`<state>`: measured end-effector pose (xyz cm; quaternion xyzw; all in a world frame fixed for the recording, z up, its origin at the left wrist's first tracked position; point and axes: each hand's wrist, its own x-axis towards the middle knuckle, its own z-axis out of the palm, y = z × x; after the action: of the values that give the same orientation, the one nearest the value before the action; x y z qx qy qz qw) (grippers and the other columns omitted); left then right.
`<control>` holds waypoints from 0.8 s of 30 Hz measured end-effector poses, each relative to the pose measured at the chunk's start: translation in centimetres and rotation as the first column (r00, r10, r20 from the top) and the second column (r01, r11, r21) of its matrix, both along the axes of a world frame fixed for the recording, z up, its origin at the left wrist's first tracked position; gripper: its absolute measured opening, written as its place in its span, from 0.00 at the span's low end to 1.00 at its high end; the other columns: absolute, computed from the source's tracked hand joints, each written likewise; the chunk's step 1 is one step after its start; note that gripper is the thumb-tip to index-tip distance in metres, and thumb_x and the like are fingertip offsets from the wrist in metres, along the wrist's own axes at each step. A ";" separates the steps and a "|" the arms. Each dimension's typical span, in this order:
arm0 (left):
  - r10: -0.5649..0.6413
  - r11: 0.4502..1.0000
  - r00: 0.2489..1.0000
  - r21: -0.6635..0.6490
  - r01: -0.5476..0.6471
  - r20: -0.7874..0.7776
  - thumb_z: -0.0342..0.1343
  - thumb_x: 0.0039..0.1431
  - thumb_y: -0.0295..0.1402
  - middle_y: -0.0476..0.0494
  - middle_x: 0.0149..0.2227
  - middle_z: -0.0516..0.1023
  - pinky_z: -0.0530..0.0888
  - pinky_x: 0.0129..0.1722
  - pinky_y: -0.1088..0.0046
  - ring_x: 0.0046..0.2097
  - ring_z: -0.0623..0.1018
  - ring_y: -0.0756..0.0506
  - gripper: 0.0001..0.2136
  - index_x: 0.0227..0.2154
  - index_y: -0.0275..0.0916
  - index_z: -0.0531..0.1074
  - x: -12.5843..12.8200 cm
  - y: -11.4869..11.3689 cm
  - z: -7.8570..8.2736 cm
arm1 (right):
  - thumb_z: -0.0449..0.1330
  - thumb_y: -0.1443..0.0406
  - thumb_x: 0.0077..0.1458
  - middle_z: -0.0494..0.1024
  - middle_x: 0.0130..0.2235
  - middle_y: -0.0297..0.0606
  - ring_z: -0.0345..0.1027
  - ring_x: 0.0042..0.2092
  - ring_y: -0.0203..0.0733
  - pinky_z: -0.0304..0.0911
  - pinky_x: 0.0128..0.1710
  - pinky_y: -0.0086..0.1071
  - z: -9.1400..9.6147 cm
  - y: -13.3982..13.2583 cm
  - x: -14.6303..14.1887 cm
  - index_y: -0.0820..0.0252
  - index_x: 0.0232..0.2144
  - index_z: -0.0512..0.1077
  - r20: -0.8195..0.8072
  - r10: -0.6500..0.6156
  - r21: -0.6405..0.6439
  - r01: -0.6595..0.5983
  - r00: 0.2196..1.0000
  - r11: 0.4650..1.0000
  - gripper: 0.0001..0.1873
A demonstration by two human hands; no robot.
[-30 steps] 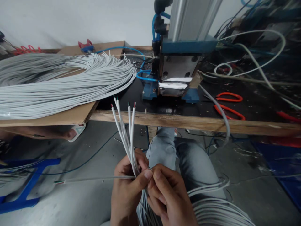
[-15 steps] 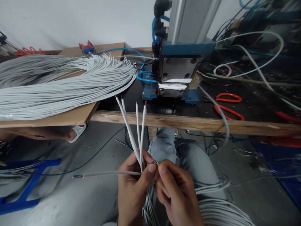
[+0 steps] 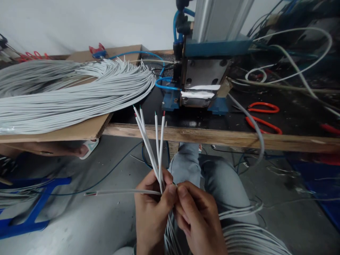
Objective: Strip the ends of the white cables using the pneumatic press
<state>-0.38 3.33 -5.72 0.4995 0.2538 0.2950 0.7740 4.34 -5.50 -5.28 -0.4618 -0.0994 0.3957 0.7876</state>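
Note:
My left hand [image 3: 152,209] is closed round several white cables [image 3: 160,156], whose ends fan upward and show red and green inner wires. One more cable [image 3: 119,191] sticks out sideways to the left from this grip. Close against it, my right hand [image 3: 198,212] pinches a cable end; thumbs and fingertips of both hands almost meet there. A tiny dark green wire tip [image 3: 173,183] shows between them, the rest hidden by fingers. Below the hands the cables run down in a bundle [image 3: 171,233] towards my lap.
A large coil of white cable [image 3: 79,106] lies on cardboard [image 3: 92,131] at the bench's left. Behind my hands stands a pneumatic machine [image 3: 204,78]. Orange-handled scissors [image 3: 262,108] lie right of it. More cable [image 3: 252,237] hangs by my right leg. Another person's foot [image 3: 86,149] shows under the bench.
The view has shifted slightly, so the bench items sit a little higher and further right. Both hands keep their grip, with only small fingertip movement at the pinched cable end.

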 end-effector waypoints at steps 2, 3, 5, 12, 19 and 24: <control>0.025 0.999 1.000 0.037 -0.024 -0.011 0.71 0.58 0.41 0.52 0.26 0.71 0.66 0.25 0.83 0.26 0.66 0.53 0.13 0.29 0.39 0.76 0.2 -0.3 0.1 | 0.63 0.44 0.65 0.50 0.20 0.21 0.38 0.20 0.26 0.38 0.18 0.23 -0.1 0.3 -0.3 0.58 0.24 0.64 -0.054 -0.031 0.055 0.034 0.998 0.998 0.29; 0.041 0.997 0.999 0.064 -0.040 -0.006 0.70 0.59 0.41 0.52 0.26 0.71 0.67 0.26 0.83 0.26 0.67 0.52 0.12 0.29 0.39 0.76 0.3 -0.4 0.1 | 0.64 0.45 0.64 0.50 0.20 0.21 0.38 0.21 0.26 0.38 0.18 0.22 -0.1 0.5 -0.5 0.58 0.24 0.63 -0.090 -0.048 0.070 0.054 0.995 0.996 0.29; 0.076 0.990 0.997 0.117 -0.077 0.016 0.69 0.61 0.39 0.53 0.26 0.71 0.68 0.27 0.83 0.27 0.68 0.52 0.11 0.29 0.41 0.75 0.5 -0.7 0.1 | 0.66 0.45 0.63 0.49 0.20 0.20 0.37 0.20 0.25 0.38 0.18 0.22 0.0 1.0 -0.8 0.58 0.23 0.62 -0.155 -0.074 0.097 0.090 0.985 0.991 0.29; 0.097 0.981 0.995 0.166 -0.102 0.036 0.67 0.63 0.35 0.54 0.27 0.72 0.70 0.31 0.83 0.29 0.69 0.51 0.08 0.29 0.42 0.75 0.8 -0.8 -0.3 | 0.66 0.43 0.61 0.52 0.20 0.21 0.40 0.20 0.27 0.40 0.19 0.24 -0.3 1.4 -1.4 0.58 0.25 0.67 -0.179 -0.134 0.063 0.147 0.975 0.987 0.28; 0.020 1.000 0.997 -0.015 -0.019 0.073 0.70 0.60 0.39 0.50 0.32 0.72 0.70 0.30 0.81 0.30 0.68 0.51 0.09 0.34 0.41 0.78 0.6 -0.2 -0.3 | 0.65 0.41 0.61 0.55 0.20 0.25 0.42 0.22 0.30 0.42 0.20 0.29 1.0 0.6 -1.0 0.58 0.22 0.69 0.161 -0.221 -0.224 0.254 0.962 0.941 0.30; 0.002 0.998 0.998 -0.056 0.002 0.061 0.72 0.58 0.40 0.50 0.28 0.72 0.68 0.28 0.83 0.29 0.67 0.52 0.11 0.30 0.40 0.78 0.6 0.0 -0.3 | 0.59 0.49 0.69 0.57 0.19 0.27 0.46 0.22 0.33 0.57 0.27 0.31 0.7 0.4 -0.7 0.55 0.24 0.74 0.463 -0.176 -0.261 0.324 0.869 0.909 0.25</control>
<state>0.18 3.31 -6.06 0.4682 0.2382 0.3027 0.7952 3.68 -5.08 -4.63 -0.6717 -0.1409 0.1883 0.7025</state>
